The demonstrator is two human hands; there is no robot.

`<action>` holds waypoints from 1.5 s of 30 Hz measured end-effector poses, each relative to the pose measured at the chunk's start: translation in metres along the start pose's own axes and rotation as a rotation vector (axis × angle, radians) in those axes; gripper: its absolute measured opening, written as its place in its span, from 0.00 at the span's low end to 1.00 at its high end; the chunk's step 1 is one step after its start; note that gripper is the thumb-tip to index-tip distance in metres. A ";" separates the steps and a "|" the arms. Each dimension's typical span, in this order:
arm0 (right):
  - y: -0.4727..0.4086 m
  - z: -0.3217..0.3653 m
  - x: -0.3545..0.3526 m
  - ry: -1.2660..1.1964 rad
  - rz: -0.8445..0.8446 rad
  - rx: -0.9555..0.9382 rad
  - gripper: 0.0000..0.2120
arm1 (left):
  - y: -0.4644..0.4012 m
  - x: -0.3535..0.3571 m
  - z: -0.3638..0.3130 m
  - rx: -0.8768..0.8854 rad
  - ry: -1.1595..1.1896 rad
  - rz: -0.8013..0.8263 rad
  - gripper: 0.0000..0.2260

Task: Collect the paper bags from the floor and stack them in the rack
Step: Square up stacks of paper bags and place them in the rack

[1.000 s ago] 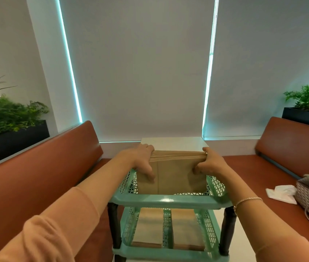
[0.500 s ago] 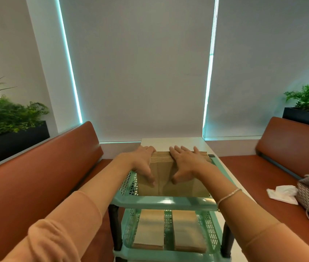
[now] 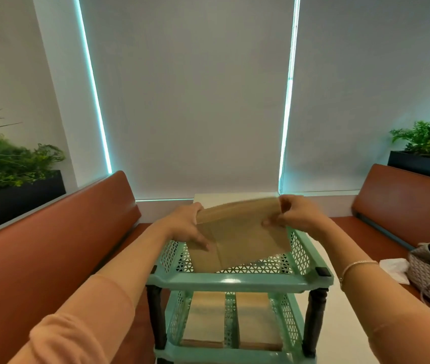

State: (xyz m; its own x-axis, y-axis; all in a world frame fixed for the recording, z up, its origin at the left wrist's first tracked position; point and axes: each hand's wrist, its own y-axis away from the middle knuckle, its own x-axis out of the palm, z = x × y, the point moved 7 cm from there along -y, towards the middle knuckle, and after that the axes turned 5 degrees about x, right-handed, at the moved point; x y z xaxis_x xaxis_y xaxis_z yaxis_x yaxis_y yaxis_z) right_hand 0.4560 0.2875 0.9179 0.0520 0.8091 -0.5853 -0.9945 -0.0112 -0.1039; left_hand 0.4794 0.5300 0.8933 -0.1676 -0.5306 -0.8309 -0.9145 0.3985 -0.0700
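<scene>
You have a stack of flat brown paper bags (image 3: 242,237) tilted in the top tray of the mint-green rack (image 3: 237,281), its right end raised and its left end low. Your left hand (image 3: 186,228) grips the left edge; your right hand (image 3: 291,215) pinches the upper right corner. On the lower shelf, two more piles of bags (image 3: 231,319) lie flat, side by side.

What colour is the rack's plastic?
Mint green rack, with dark posts; head view.
</scene>
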 end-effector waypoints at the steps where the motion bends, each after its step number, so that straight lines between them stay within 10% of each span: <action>1: 0.000 0.001 -0.006 -0.175 -0.052 0.006 0.28 | 0.005 -0.002 0.002 -0.009 0.125 -0.042 0.32; 4: 0.004 -0.003 -0.004 -0.456 -0.113 0.083 0.53 | 0.013 0.000 0.001 -0.020 0.509 -0.167 0.33; 8: 0.008 0.003 0.057 -0.527 0.170 0.124 0.63 | 0.005 0.014 -0.006 0.017 0.877 -0.260 0.47; 14: 0.000 0.000 0.086 -0.531 0.294 0.102 0.40 | 0.000 0.039 0.007 -0.015 0.885 -0.231 0.54; 21: -0.021 -0.032 0.092 -0.213 0.239 0.177 0.49 | -0.007 0.060 0.018 -0.113 0.547 -0.055 0.38; 45: -0.025 -0.051 0.103 -0.033 0.275 0.272 0.53 | -0.021 0.073 0.032 -0.160 0.537 0.049 0.46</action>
State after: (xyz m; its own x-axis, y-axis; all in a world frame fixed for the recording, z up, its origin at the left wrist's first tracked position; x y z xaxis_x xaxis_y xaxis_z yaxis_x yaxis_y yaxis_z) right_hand 0.4908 0.3411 0.8190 -0.2186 0.8164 -0.5346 -0.9589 -0.0781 0.2728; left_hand 0.4978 0.5072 0.8165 -0.3369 -0.8374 -0.4304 -0.9384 0.3357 0.0813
